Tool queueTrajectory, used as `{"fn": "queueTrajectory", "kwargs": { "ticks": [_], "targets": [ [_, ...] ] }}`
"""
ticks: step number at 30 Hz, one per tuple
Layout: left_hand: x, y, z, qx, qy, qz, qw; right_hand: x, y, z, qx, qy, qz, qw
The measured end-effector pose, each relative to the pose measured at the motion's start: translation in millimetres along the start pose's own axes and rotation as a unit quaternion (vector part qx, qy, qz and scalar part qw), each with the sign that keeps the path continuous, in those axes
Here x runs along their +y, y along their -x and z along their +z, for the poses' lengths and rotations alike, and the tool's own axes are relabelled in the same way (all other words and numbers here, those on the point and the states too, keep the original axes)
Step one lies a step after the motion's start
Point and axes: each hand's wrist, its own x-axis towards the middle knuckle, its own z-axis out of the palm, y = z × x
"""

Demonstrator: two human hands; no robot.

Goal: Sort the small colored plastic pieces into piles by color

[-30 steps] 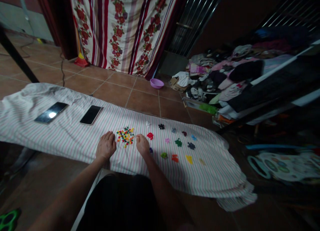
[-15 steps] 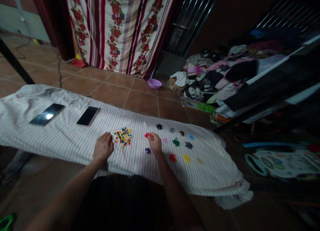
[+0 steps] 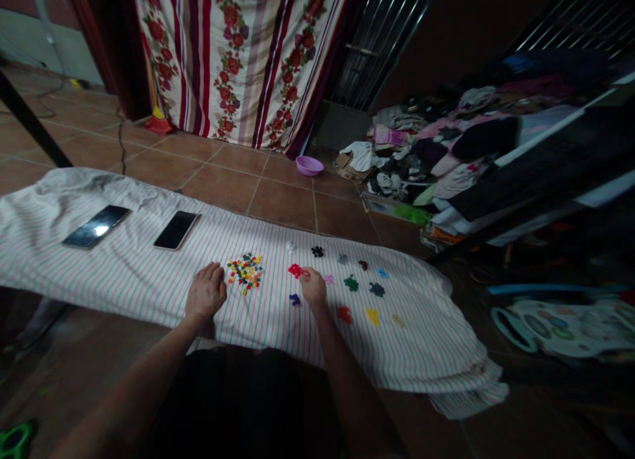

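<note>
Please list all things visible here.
striped cloth: 1, mostly white, centre
phones: 2, black, cloth's left
mixed pile: 1, multicoloured, cloth's middle
sorted piles: 13, varied, cloth's right
curtain: 1, cream-red, behind
grilles: 2, dark, back right
bowl: 1, purple, floor
broom: 1, red-yellow, by curtain
clothes heap: 1, mixed, back right
panel: 1, whitish, far right
loop: 1, green, bottom left
floor: 1, brown, beyond cloth
left hand: 1, bare, on cloth
right hand: 1, bare, at red pile

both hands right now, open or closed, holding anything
Left hand: open, resting palm down on the striped cloth.
Right hand: fingers drawn together at the red pieces; cannot tell if it holds one.
</note>
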Motion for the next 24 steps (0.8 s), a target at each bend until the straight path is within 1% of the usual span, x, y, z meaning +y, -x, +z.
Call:
{"fn": "queueTrajectory", "kwargs": {
  "ticks": [4, 7, 12, 18, 21, 24],
  "targets": [
    [0, 0, 0.3, -0.005, 0.020, -0.009, 1.000, 2, 1, 1, 0.001, -0.027, 0.001, 1.000],
    [1, -1, -1.9, -0.010, 0.016, -0.014, 1.000, 3, 1, 0, 0.005, -0.051, -0.004, 0.999],
    [4, -2, -6.1, -0.025, 0.002, -0.009, 1.000, 1, 4, -2, 0.008, -0.046, -0.003, 0.999],
    [5, -2, -7.8, -0.020, -0.008, -0.003, 1.000, 1, 7, -3, -0.005, -0.067, -0.013, 0.998],
    [6, -2, -8.8, -0.021, -0.012, -0.004, 1.000, 1, 7, -5, 0.014, -0.072, -0.024, 0.997],
    [7, -2, -9.8, -0.024, -0.013, -0.004, 1.000, -7, 8, -5, 0.040, -0.068, -0.044, 0.996]
  ]
}}
